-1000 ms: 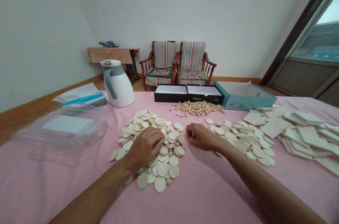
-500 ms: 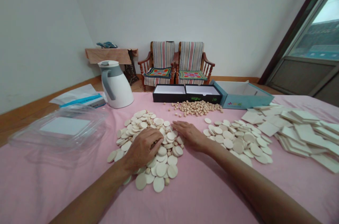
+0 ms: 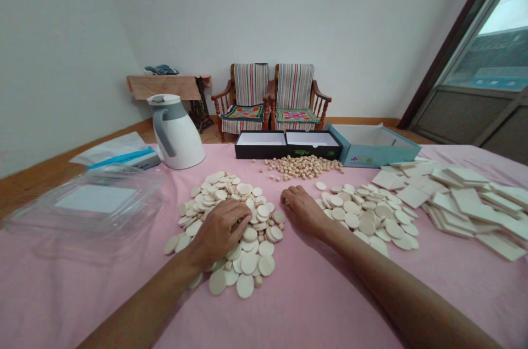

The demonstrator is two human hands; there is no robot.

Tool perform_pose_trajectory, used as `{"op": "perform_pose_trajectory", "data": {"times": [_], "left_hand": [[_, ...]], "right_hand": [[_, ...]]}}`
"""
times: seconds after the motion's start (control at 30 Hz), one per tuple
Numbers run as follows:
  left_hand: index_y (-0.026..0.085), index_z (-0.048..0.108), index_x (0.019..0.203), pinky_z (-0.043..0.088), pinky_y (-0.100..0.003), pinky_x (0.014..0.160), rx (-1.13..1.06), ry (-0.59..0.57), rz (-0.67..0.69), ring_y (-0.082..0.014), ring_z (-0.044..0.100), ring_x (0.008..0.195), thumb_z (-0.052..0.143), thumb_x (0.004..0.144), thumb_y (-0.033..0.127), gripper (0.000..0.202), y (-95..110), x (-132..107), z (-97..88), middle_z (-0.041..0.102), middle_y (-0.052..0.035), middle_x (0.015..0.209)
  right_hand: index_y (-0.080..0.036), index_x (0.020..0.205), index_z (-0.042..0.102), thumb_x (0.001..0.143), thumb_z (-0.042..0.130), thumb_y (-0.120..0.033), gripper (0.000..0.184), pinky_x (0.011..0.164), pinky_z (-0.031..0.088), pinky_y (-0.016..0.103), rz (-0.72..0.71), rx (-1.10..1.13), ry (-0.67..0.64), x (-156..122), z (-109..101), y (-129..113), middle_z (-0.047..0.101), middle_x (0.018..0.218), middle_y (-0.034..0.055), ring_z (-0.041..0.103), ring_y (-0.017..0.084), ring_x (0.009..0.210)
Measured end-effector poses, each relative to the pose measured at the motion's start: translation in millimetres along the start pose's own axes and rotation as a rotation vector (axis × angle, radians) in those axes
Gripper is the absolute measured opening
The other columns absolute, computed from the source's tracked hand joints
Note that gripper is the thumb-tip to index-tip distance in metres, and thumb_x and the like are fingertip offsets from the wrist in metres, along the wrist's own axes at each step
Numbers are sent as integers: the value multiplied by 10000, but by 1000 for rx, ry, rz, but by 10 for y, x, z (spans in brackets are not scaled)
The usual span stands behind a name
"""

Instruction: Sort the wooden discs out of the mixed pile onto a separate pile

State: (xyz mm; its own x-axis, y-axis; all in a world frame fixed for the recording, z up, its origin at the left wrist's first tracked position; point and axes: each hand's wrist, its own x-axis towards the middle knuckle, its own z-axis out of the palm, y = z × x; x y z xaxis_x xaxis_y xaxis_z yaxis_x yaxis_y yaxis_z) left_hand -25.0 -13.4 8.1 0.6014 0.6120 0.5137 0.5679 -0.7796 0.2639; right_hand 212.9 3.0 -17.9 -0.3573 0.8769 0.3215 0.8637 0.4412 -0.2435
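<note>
A mixed pile of pale round wooden discs (image 3: 249, 263) with a few small wooden cubes (image 3: 258, 282) among them lies in front of me. My left hand (image 3: 225, 228) rests on this pile with its fingers curled; what they hold, if anything, is hidden. Just right of the pile, my right hand (image 3: 303, 210) is low over the cloth, fingers bent and closed together. Whatever is at its fingertips is too small to name. Beyond it lies a heap of small wooden cubes (image 3: 307, 166). To its right spreads a second group of wooden discs (image 3: 367, 214).
Square wooden boards (image 3: 462, 195) are heaped at the right. Behind the cubes stand a black two-part box (image 3: 260, 152) and a light-blue box (image 3: 367, 156). On the left are a white jug (image 3: 181, 137), a clear plastic container (image 3: 94, 197) and a blue-edged packet (image 3: 124, 159). Pink cloth (image 3: 297, 305) covers the table.
My right hand has drawn back to the right from the pile's edge, and its stretched fingers have curled in. My left hand stays on the pile. The view has shifted slightly.
</note>
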Motion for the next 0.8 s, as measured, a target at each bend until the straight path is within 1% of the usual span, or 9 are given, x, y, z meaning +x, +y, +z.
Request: {"op": "perform_pose_trajectory", "data": {"times": [0.17,0.27,0.37,0.43,0.5,0.57,0.67,0.73,0.8], "left_hand": [[172,642,903,478,-344,795,7,3,9,-185,591,851,488,887,199,157,-6,-1,3,655,-67,854],[177,639,916,473,-349,812,3,2,7,-188,590,870,487,890,194,155,-23,-12,16,655,-68,873],[177,637,925,471,-349,814,4,0,3,-189,588,876,485,892,193,156,-37,-19,27,656,-68,880],[174,637,927,467,-353,823,3,-2,0,-189,587,881,488,892,195,155,-40,-18,31,657,-68,887],[173,638,919,463,-355,834,1,-7,-5,-188,586,885,493,890,197,151,-38,-15,34,659,-66,892],[173,640,906,461,-354,837,-8,-7,-7,-186,584,883,497,888,198,146,-34,-12,36,660,-64,890],[175,641,901,458,-351,834,-25,-6,-13,-183,580,877,492,891,197,151,-30,-8,41,659,-62,888],[175,640,901,454,-350,835,-31,-10,-21,-182,577,877,485,895,196,157,-26,-6,42,656,-62,890],[172,637,900,452,-349,830,-30,-11,-20,-182,576,876,483,896,196,157,-22,-4,38,654,-62,886]], "right_hand": [[-153,866,587,876,462,-130,127,737,361,267,2,19,-15,-24,19,10,583,873,76,494,170,854],[-150,839,592,831,470,-91,135,726,364,263,17,25,-25,-28,-63,22,586,850,76,498,171,838],[-147,823,591,728,499,-34,174,717,364,255,75,9,0,-46,-277,130,593,833,69,502,170,825],[-148,794,587,687,505,-29,180,718,365,262,176,-49,41,-90,-474,272,598,808,68,510,174,808],[-153,762,581,676,503,-35,165,717,364,277,282,-150,48,-166,-675,441,609,797,76,523,185,801],[-152,760,583,692,505,-57,141,693,362,301,405,-276,21,-262,-843,587,624,807,100,539,204,787],[-159,819,605,731,535,-125,117,700,360,352,526,-426,3,-365,-970,663,639,884,135,548,269,866],[-168,867,611,746,563,-168,130,739,363,388,488,-434,33,-368,-949,589,635,937,140,533,296,930],[-169,891,608,759,559,-149,143,779,371,384,347,-312,46,-326,-844,434,628,946,124,528,270,947]]}}
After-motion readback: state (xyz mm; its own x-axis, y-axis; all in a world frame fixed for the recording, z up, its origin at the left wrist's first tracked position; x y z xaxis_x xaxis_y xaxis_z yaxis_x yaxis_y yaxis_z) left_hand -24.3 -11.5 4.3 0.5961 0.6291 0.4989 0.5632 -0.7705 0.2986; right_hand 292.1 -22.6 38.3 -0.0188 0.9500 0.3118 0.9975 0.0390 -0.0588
